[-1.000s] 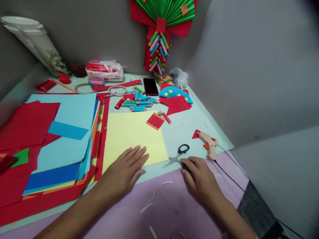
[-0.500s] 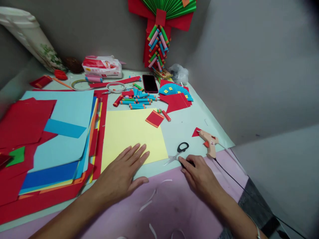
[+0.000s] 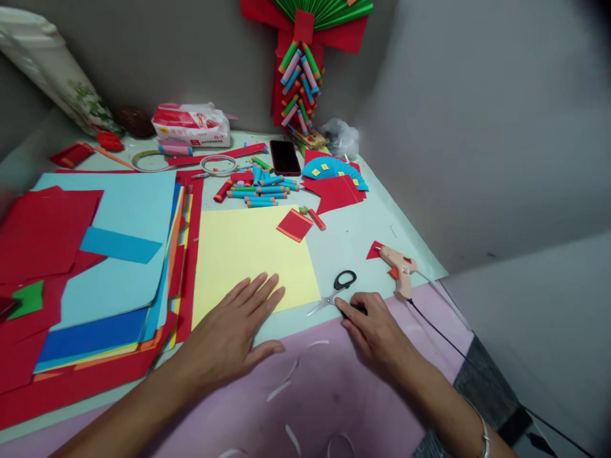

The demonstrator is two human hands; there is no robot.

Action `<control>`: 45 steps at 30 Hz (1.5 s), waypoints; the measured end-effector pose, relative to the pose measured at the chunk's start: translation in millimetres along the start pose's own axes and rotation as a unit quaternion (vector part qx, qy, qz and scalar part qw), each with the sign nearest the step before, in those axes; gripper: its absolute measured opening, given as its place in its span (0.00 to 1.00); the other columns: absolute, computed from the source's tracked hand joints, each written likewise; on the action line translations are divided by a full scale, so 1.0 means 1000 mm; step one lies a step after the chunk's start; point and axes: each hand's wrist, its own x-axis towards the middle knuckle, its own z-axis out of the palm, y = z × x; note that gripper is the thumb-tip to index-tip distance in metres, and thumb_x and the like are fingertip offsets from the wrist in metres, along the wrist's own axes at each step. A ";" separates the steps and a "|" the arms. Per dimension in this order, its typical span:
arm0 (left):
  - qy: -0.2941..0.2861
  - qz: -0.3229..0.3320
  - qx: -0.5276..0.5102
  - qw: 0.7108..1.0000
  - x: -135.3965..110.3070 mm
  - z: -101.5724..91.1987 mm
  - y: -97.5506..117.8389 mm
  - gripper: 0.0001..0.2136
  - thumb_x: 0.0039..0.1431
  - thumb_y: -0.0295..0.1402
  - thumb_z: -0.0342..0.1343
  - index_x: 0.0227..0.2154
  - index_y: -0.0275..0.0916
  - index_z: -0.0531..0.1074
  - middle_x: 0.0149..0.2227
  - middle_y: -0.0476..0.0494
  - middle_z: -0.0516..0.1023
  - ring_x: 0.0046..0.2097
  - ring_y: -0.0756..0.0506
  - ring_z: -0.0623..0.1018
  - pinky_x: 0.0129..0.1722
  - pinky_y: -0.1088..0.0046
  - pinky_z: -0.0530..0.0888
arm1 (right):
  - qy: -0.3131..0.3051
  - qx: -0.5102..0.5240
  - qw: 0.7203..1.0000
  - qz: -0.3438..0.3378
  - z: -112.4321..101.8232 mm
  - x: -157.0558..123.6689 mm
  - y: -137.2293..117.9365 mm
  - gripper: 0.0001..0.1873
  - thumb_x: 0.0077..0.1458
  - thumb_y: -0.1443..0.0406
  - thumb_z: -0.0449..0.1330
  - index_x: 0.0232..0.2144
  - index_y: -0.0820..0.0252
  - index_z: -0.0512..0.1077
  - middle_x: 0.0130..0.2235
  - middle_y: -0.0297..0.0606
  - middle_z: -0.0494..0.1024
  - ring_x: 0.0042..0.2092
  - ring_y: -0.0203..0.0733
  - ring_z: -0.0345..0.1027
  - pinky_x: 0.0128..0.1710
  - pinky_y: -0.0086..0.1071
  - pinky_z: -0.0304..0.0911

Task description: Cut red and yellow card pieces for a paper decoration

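Observation:
My left hand [image 3: 238, 327] lies flat with its fingers stretched out on the near edge of a yellow sheet of paper [image 3: 248, 251]. To its right, my right hand [image 3: 377, 327] has its fingers closed over one handle of a pair of scissors [image 3: 344, 280]. The blades lie slightly apart on the table and point left, close to the sheet's lower right corner. The other black handle loop shows beyond my fingers. A small red square with orange edges [image 3: 294, 225] rests on the sheet's far right part, with a red paper roll [image 3: 316, 219] beside it.
Stacked coloured paper [image 3: 114, 280] covers the left side. A hot glue gun [image 3: 401, 267] with a cord lies right of my right hand. Several paper rolls [image 3: 260, 191], a phone [image 3: 285, 158], and a blue folded fan [image 3: 334, 170] sit farther back. A firecracker-like decoration [image 3: 300, 83] leans against the wall.
My right hand and the scissors have slid slightly left, nearer the yellow sheet. My left hand keeps its place on the paper. The view has shifted a little.

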 end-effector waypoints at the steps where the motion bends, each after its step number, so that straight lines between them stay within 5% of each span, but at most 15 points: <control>1: -0.003 -0.001 -0.002 1.000 0.000 0.000 0.000 0.39 0.61 0.59 0.42 0.68 0.41 0.47 0.70 0.42 0.46 0.70 0.38 0.48 0.67 0.56 0.51 | -0.003 -0.001 1.000 0.000 0.000 -0.001 -0.001 0.22 0.63 0.72 0.52 0.58 0.64 0.66 0.44 0.49 0.64 0.43 0.49 0.58 0.41 0.45 0.64; 45: -0.035 -0.041 -0.064 0.997 0.016 -0.003 0.020 0.45 0.56 0.64 0.41 0.68 0.38 0.48 0.70 0.36 0.45 0.70 0.36 0.45 0.67 0.54 0.47 | -0.006 0.012 1.000 -0.028 0.009 0.011 -0.026 0.21 0.62 0.73 0.51 0.57 0.66 0.67 0.41 0.49 0.66 0.42 0.49 0.59 0.40 0.44 0.66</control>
